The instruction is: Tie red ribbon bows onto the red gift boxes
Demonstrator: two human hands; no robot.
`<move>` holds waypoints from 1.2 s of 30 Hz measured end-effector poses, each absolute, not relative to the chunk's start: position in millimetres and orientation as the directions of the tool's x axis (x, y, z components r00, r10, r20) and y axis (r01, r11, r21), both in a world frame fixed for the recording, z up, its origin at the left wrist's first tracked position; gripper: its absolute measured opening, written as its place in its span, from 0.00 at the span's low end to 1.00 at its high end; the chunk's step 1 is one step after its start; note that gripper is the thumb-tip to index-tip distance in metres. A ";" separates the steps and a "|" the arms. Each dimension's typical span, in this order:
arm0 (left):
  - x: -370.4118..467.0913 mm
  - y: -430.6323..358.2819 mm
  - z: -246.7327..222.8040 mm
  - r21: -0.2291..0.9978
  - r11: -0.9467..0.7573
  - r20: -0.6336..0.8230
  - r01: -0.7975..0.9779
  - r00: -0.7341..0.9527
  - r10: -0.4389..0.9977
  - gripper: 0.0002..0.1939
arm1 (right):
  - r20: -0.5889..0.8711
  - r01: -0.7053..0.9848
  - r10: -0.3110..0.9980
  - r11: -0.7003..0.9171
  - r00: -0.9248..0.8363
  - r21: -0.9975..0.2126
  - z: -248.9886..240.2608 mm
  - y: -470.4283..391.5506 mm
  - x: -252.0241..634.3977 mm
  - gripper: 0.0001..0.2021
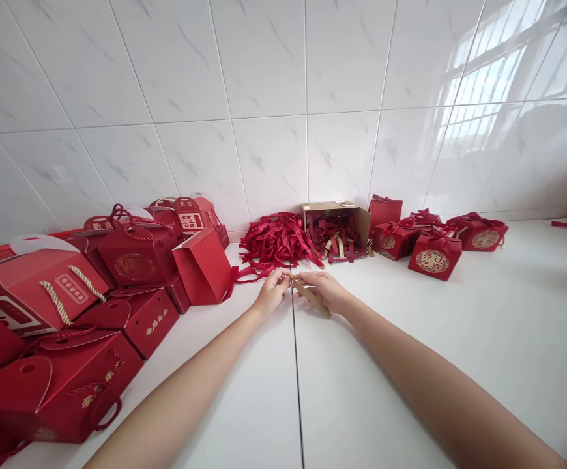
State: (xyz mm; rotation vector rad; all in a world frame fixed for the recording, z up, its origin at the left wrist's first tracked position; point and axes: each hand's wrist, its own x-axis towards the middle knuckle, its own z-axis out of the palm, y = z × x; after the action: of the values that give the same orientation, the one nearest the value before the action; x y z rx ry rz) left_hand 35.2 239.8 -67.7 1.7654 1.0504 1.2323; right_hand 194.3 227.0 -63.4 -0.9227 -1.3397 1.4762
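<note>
A short flat gold ribbon (317,301) is held between my two hands just above the white table. My left hand (274,290) pinches its far end between thumb and fingers. My right hand (330,291) is closed on the same ribbon a little to the right, and the ribbon's loose end slants down beneath the palm. Some of my right fingers are hidden behind the ribbon. Just beyond my hands lies a heap of red ribbons (278,240). Beside it, a cardboard box (362,225) on its side holds dark red and gold strips.
Many red gift boxes (141,260) are piled on the left, some with rope handles. An open red box (203,267) stands nearest my left hand. Several ribbon-tied red boxes (435,255) stand at the back right. A white tiled wall (268,156) borders the table (410,339).
</note>
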 end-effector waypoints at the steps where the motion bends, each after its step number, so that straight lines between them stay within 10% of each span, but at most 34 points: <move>1: 34.7 239.2 -66.3 0.894 -0.401 0.360 0.201 0.213 0.908 0.09 | 0.026 -0.176 0.946 -0.033 -0.323 -0.984 -63.9 226.8 195.5 0.12; 24: 30.3 239.8 -62.2 0.961 -0.245 0.191 0.126 0.333 0.923 0.13 | -0.051 -0.357 0.944 -0.173 -0.325 -0.918 -64.6 224.4 194.2 0.13; 36: -8.7 241.2 -26.7 0.530 -0.503 0.754 0.683 -0.108 0.648 0.25 | -0.046 -0.388 0.946 -0.176 -0.320 -0.905 -75.1 229.3 195.2 0.12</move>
State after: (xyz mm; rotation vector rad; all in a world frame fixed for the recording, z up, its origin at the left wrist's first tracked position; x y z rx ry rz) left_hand -8.7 241.2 -26.7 2.1189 1.5818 1.7545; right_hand 195.2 229.3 -75.1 -0.8010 -1.0352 1.6887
